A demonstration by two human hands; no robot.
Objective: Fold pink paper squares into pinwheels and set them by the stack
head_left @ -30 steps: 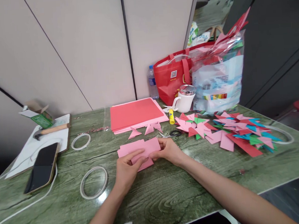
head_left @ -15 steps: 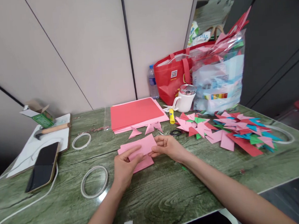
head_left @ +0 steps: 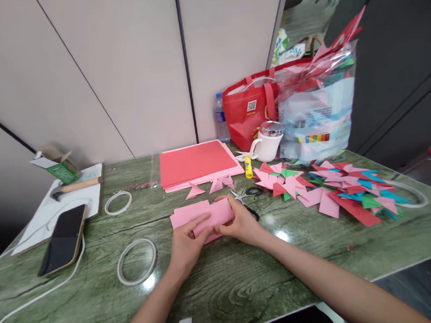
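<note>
Both hands grip a piece of pink paper (head_left: 219, 215), a folded-looking strip held just above more pink paper (head_left: 180, 218) on the table. My left hand (head_left: 188, 244) has its thumb and fingers closed on the strip's left part. At the right end, my right hand (head_left: 242, 223) pinches it between thumb and fingers. Black-handled scissors (head_left: 253, 192) lie right beside the right hand, which partly hides them. Small folded pink pieces (head_left: 195, 190) lie just beyond the hands, before a stack of red and pink sheets (head_left: 197, 163).
Colourful folded paper pieces (head_left: 353, 186) are heaped at the right. A glue stick (head_left: 248, 167), white mug (head_left: 268, 143), red bag (head_left: 242, 118) and plastic bag (head_left: 315, 115) stand behind. Tape rolls (head_left: 138, 282), a phone (head_left: 64, 239) and a hammer (head_left: 77, 187) lie left.
The right hand has turned and shifted its grip on the pink paper, which now lies more level. More of the scissors shows beside that hand.
</note>
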